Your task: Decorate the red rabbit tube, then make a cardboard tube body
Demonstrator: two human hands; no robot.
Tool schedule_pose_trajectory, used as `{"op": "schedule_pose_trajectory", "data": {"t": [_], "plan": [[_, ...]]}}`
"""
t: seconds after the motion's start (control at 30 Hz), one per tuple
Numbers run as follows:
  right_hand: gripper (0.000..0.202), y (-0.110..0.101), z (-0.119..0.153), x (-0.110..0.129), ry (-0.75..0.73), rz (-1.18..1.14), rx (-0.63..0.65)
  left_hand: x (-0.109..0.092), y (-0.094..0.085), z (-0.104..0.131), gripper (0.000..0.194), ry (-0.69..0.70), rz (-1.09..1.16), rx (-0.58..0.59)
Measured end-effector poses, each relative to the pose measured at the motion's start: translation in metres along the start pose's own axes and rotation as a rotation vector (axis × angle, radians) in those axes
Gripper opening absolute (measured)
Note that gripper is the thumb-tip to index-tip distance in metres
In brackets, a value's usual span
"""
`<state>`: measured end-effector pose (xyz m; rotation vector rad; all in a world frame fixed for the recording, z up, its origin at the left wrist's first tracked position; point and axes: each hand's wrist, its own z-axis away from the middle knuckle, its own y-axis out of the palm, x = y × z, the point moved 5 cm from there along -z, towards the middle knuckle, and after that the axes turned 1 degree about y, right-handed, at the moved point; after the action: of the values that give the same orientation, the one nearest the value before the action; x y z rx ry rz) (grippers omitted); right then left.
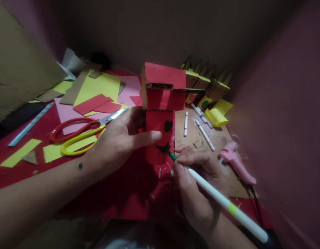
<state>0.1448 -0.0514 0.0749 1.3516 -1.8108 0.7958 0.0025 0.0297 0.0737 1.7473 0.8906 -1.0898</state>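
A red paper-covered cardboard piece (160, 121) stands upright in the middle, with a boxy top and a rounded lower part. Dark shapes are drawn on its lower front. My left hand (123, 138) holds it from the left, thumb across the front and the other fingers behind, mostly hidden. Pinched in my right hand (198, 176) is a white marker (222, 200) with a green tip end and a yellow-green band. The marker's tip touches the lower dark shape on the red surface.
Red-and-yellow-handled scissors (82, 133) lie left on coloured paper sheets (102, 90). On the right, a cardboard sheet (224, 138) bears capped markers (185, 123), rolled yellow paper (217, 117) and a pink glue gun (237, 162). Cardboard pieces with pointed tops (203, 79) stand behind.
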Motion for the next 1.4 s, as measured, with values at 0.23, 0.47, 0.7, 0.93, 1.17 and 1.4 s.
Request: {"op": "schedule_pose_trajectory", "data": {"t": [0.23, 0.47, 0.7, 0.93, 1.17, 1.4], "plan": [[0.019, -0.0003, 0.0005, -0.0024, 0.008, -0.030, -0.001, -0.0002, 0.0023, -0.0005, 0.038, 0.013, -0.012, 0.018], [0.019, 0.0023, 0.0005, 0.0010, -0.021, 0.043, 0.013, -0.0004, 0.0031, 0.0001, 0.039, -0.007, 0.005, 0.043], [0.019, 0.0014, 0.0001, 0.0004, -0.017, 0.048, 0.025, 0.0007, 0.0030, 0.0001, 0.040, -0.011, 0.023, 0.040], [0.017, 0.0044, -0.0016, 0.0046, -0.028, 0.086, -0.014, -0.0012, 0.0035, -0.0003, 0.038, -0.012, 0.001, 0.030], [0.016, 0.0051, -0.0009, 0.0065, -0.045, 0.115, 0.045, 0.0026, 0.0015, 0.0003, 0.040, -0.017, 0.013, 0.043], [0.017, 0.0040, -0.0010, 0.0050, -0.027, 0.115, 0.023, 0.0014, 0.0015, 0.0003, 0.039, -0.015, -0.033, 0.038]]}}
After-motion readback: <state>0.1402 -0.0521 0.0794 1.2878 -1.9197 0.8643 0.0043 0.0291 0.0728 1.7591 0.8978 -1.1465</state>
